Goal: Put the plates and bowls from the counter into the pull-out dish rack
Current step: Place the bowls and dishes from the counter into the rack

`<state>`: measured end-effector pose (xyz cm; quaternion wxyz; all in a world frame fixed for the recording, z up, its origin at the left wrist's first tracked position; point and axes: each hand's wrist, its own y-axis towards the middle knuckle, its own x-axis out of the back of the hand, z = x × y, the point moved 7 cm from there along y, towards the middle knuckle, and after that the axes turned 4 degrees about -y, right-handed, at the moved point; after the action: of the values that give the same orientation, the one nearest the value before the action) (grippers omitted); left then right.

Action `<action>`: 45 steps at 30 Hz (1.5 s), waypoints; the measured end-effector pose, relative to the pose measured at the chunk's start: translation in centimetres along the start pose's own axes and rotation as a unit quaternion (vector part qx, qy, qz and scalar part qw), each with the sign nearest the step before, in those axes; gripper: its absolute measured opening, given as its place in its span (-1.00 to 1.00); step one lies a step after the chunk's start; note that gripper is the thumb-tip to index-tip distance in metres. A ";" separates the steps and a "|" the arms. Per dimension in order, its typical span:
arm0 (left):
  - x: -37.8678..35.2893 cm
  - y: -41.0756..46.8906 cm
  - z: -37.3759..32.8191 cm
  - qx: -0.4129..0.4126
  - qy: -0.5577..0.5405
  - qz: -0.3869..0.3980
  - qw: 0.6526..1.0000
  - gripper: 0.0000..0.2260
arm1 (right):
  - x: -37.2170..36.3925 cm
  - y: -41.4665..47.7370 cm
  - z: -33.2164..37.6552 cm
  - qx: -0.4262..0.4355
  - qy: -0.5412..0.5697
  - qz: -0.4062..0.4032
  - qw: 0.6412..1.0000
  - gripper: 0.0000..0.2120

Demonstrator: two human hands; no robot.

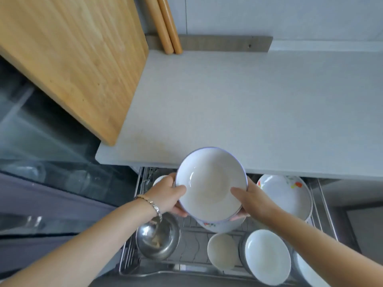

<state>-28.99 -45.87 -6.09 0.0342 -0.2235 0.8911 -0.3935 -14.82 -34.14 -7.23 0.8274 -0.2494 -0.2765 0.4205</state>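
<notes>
Both my hands hold a large white bowl (209, 181) with a thin blue rim, above the open pull-out dish rack (128, 251). My left hand (167, 196) grips its left edge, thumb over the rim. My right hand (253, 200) grips the right edge, thumb inside. A second bowl with a floral print (215, 225) shows just beneath the held one; whether it is stacked in my hands or sits in the rack I cannot tell. In the rack lie a floral plate (288, 195), a small white bowl (222, 250), stacked white bowls (267, 255) and a steel bowl (163, 239).
The grey counter (238, 104) lies beyond the rack. A wooden cutting board (72, 52) overhangs the counter's left side, and two wooden rolling pins (165, 25) lean at the back wall. A steel ladle (147, 229) lies in the steel bowl. A dark glass surface (51, 141) is at left.
</notes>
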 end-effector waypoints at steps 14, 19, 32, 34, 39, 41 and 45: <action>7.7 6.3 17.9 0.129 0.258 -0.075 0.955 -0.54 | -17.7 4.7 -13.3 -0.157 -0.045 0.066 0.984 -0.34; 9.7 10.0 18.9 0.113 0.509 -0.046 0.852 -0.69 | -22.1 8.2 -14.1 -0.183 -0.080 0.070 0.977 -0.32; 7.5 14.4 20.4 0.077 0.598 0.005 0.797 -0.59 | -22.9 9.8 -16.0 -0.216 -0.228 -0.021 0.949 -0.71; 7.7 14.5 20.9 0.080 0.548 0.015 0.833 -0.55 | -22.8 10.1 -16.0 -0.224 -0.255 -0.027 0.940 -0.68; 8.1 13.9 21.6 0.079 0.451 0.025 0.889 -0.38 | -23.3 10.3 -16.7 -0.238 -0.212 0.008 0.948 -0.55; 8.0 14.1 21.6 0.071 0.456 0.026 0.887 -0.39 | -23.3 10.4 -16.9 -0.245 -0.167 0.035 0.954 -0.52; 7.5 14.3 22.3 0.095 0.505 0.054 0.856 -0.37 | -23.5 10.4 -17.0 -0.245 -0.174 0.080 0.950 -0.45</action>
<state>-35.72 -55.95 -30.80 -0.3785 0.0593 0.7548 -0.5324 -20.90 -51.35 -32.03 0.6436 -0.3892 -0.4896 0.4411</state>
